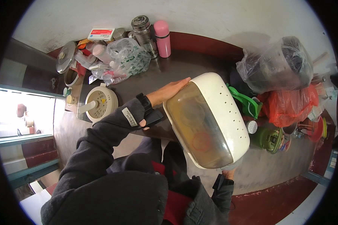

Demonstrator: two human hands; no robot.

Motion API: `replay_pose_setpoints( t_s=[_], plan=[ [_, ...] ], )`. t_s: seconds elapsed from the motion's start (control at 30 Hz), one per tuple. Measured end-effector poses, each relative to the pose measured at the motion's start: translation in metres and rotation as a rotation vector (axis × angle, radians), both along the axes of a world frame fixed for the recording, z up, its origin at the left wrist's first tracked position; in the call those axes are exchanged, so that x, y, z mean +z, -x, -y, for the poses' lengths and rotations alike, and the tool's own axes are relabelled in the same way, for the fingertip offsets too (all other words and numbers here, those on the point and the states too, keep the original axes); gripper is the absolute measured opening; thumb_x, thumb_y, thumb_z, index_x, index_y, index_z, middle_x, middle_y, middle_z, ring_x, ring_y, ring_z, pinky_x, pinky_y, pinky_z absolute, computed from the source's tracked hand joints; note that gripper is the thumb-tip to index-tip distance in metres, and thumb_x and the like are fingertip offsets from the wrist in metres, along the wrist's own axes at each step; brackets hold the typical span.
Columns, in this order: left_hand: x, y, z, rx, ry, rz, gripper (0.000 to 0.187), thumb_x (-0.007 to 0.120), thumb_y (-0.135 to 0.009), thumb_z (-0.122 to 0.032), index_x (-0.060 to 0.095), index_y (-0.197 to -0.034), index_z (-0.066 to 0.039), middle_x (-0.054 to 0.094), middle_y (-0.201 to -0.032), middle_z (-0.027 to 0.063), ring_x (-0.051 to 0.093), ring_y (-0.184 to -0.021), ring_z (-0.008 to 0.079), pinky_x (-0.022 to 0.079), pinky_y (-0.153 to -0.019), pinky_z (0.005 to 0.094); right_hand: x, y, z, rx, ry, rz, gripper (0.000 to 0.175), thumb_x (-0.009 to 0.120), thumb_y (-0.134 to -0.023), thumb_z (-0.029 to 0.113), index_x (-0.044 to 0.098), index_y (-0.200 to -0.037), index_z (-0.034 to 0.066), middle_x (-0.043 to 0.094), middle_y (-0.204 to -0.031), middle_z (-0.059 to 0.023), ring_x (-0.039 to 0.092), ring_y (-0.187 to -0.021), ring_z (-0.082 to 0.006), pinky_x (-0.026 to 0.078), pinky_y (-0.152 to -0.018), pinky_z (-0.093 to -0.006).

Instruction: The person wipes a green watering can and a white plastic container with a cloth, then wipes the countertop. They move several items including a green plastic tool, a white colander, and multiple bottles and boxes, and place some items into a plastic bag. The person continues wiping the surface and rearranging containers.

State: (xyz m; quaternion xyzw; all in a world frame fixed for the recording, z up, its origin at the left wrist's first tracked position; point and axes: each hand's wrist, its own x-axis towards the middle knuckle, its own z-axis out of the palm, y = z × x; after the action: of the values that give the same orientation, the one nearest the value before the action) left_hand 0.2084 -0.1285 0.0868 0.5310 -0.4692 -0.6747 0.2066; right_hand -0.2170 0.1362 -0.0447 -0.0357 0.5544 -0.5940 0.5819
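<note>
A white plastic box (224, 109) with a perforated side and a translucent amber cover (183, 112) is tilted over the table's front edge. Dim round shapes, one with a red ring, show through the cover. My left hand (173, 90) grips the box's far left end, fingers along its rim. At the near lower end is my right hand (229, 173), largely hidden under the box. It holds what looks like a pale grey cloth (233, 165) against that end; the fingers cannot be made out.
A dark table (183, 66) carries a cream perforated basket (101, 102), bulging plastic bags (129, 60), a steel flask (145, 36) and a pink thermos (162, 39). To the right stand a bagged pot (278, 64), a red bag (290, 105), a green plastic item (245, 101) and a green container (269, 139).
</note>
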Motion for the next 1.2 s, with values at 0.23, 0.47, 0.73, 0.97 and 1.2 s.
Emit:
replay_pose_setpoints(
  t_s=[0.23, 0.47, 0.73, 0.97, 1.2],
  plan=[
    [0.0, 0.008, -0.002, 0.079, -0.021, -0.021, 0.077, 0.038, -0.101, -0.066, 0.046, -0.15, -0.007, 0.052, -0.147, 0.0124, 0.049, -0.133, 0.023, 0.036, -0.112, 0.034, -0.001, 0.014, 0.016, 0.02, -0.02, -0.005, 0.047, 0.055, -0.101, 0.025, 0.046, -0.143, 0.0043, 0.056, -0.139, -0.0124, 0.056, -0.125, -0.0267, 0.048, -0.105, -0.0428],
    [-0.004, -0.004, -0.012, 0.17, 0.083, -0.02, 0.084, 0.039, -0.101, -0.066, 0.033, -0.155, -0.001, 0.034, -0.16, 0.0143, 0.033, -0.146, 0.0245, 0.024, -0.12, 0.0346, -0.004, 0.005, 0.015, 0.053, -0.052, 0.04, 0.045, 0.054, -0.101, 0.023, 0.048, -0.141, 0.0042, 0.057, -0.137, -0.0126, 0.057, -0.123, -0.0268, 0.048, -0.105, -0.0427],
    [0.001, -0.069, -0.055, 0.294, 0.028, -0.041, 0.081, 0.039, -0.101, -0.065, 0.032, -0.157, -0.008, 0.033, -0.161, 0.0108, 0.03, -0.147, 0.0262, 0.02, -0.121, 0.0384, -0.015, -0.021, -0.064, 0.033, -0.118, 0.156, 0.043, 0.054, -0.1, 0.021, 0.05, -0.14, 0.0041, 0.059, -0.135, -0.0127, 0.058, -0.122, -0.0268, 0.048, -0.105, -0.0426],
    [-0.014, -0.157, -0.096, 0.229, 0.076, -0.063, 0.068, 0.044, -0.105, -0.052, 0.037, -0.154, -0.004, 0.039, -0.158, 0.0098, 0.034, -0.146, 0.02, 0.022, -0.12, 0.0315, -0.032, -0.132, -0.122, 0.108, -0.095, 0.432, 0.042, 0.053, -0.1, 0.02, 0.052, -0.138, 0.004, 0.06, -0.133, -0.0128, 0.059, -0.121, -0.0269, 0.048, -0.104, -0.0425],
    [-0.004, -0.24, -0.117, 0.151, 0.141, -0.019, 0.066, 0.049, -0.104, -0.05, 0.042, -0.151, -0.005, 0.044, -0.154, 0.0097, 0.037, -0.143, 0.0194, 0.024, -0.119, 0.0313, -0.022, -0.245, -0.068, 0.411, 0.026, 0.182, 0.041, 0.053, -0.1, 0.022, 0.055, -0.136, 0.0038, 0.059, -0.135, -0.0138, 0.057, -0.123, -0.0276, 0.047, -0.104, -0.0436]
  ],
)
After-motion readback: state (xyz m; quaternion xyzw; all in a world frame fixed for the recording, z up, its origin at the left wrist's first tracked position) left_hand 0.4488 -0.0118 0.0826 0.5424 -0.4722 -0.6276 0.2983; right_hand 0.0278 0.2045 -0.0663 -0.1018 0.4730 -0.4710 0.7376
